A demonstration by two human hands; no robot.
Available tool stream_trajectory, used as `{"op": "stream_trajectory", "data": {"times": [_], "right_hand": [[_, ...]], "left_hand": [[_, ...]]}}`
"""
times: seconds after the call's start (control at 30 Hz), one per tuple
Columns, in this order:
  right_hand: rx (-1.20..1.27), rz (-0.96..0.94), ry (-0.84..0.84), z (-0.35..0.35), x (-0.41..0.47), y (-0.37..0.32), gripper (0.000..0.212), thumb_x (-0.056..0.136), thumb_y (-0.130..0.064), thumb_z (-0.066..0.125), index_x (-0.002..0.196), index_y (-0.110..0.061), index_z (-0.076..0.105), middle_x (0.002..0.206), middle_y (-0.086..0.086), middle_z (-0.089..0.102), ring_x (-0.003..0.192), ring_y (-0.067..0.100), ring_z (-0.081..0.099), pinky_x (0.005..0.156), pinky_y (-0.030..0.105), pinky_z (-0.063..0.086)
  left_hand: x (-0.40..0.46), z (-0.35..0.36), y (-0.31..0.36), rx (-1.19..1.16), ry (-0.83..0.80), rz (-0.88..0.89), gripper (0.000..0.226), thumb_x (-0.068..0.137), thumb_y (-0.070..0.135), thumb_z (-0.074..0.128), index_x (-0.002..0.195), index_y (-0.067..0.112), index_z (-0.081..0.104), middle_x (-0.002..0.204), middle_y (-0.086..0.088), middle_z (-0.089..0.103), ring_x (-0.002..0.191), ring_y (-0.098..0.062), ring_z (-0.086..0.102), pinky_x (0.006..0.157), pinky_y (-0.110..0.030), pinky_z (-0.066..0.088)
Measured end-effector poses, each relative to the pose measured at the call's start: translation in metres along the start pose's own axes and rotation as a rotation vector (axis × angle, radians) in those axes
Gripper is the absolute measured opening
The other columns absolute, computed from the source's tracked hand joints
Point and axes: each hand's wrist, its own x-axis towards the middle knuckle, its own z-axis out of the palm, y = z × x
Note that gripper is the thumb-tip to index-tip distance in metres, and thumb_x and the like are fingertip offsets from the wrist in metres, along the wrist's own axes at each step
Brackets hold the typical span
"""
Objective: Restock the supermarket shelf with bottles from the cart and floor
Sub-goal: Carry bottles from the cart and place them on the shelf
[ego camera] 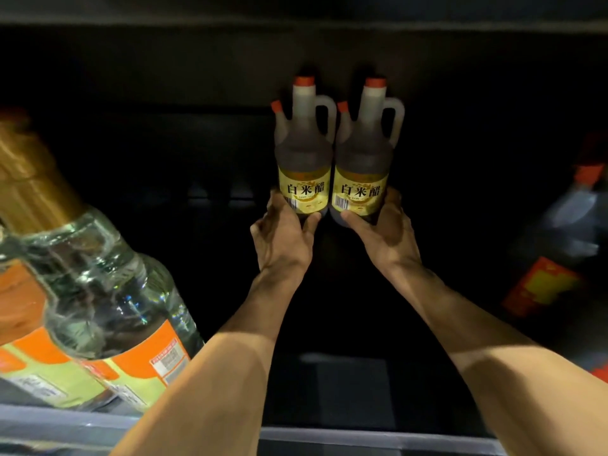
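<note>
Deep on the dark shelf (pixel 329 373), two upright yellow-label bottles touch; the left hand (pixel 283 238) grips the left bottle (pixel 304 159) low, the right hand (pixel 386 235) the right bottle (pixel 362 166), fingers curled round each base.

1. A clear glass bottle (pixel 108 291) with a gold cap and an orange and green label stands near the front left corner of the shelf (pixel 345 373), and looks tilted in this wide view.
2. A second bottle (pixel 39 363) with the same label sits just beside it on the left, cut off by the frame.
3. A dark bottle (pixel 559 245) with a red cap and a red and yellow label stands at the right edge, blurred.
4. A pale grey strip (pixel 362 437) runs along the front edge.
5. A dark board (pixel 296 11) spans overhead.
</note>
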Motion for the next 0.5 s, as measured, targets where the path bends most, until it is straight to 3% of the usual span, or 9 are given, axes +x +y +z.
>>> {"op": "stream_trajectory", "data": {"times": [0.17, 0.37, 0.5], "right_hand": [[-0.038, 0.043, -0.068, 0.0, 0.003, -0.001, 0.091, 0.088, -0.055, 0.071, 0.158, -0.017, 0.027, 0.156, 0.008, 0.044, 0.143, 0.029, 0.045, 0.114, 0.037, 0.04], [-0.077, 0.092, -0.11, 0.001, -0.001, 0.0, 0.114, 0.077, -0.051, 0.084, 0.162, -0.016, 0.017, 0.164, 0.009, 0.032, 0.15, 0.028, 0.035, 0.119, 0.04, 0.036], [-0.072, 0.096, -0.24, -0.014, -0.023, -0.003, 0.112, 0.082, -0.041, 0.083, 0.164, -0.021, 0.008, 0.168, 0.008, 0.021, 0.154, 0.027, 0.024, 0.121, 0.038, 0.029]], "left_hand": [[0.002, 0.003, -0.001, 0.032, 0.012, 0.005, 0.074, 0.094, 0.047, 0.065, 0.149, 0.012, 0.029, 0.144, -0.005, 0.053, 0.135, -0.025, 0.053, 0.114, -0.043, 0.039], [-0.002, -0.005, 0.0, -0.023, -0.062, -0.029, 0.105, 0.09, 0.046, 0.071, 0.162, 0.01, 0.003, 0.161, -0.011, 0.035, 0.148, -0.029, 0.035, 0.122, -0.043, 0.03], [-0.025, -0.017, -0.001, -0.049, -0.109, -0.007, 0.096, 0.094, 0.037, 0.069, 0.163, 0.012, 0.006, 0.165, -0.012, 0.029, 0.152, -0.031, 0.028, 0.125, -0.046, 0.025]]}}
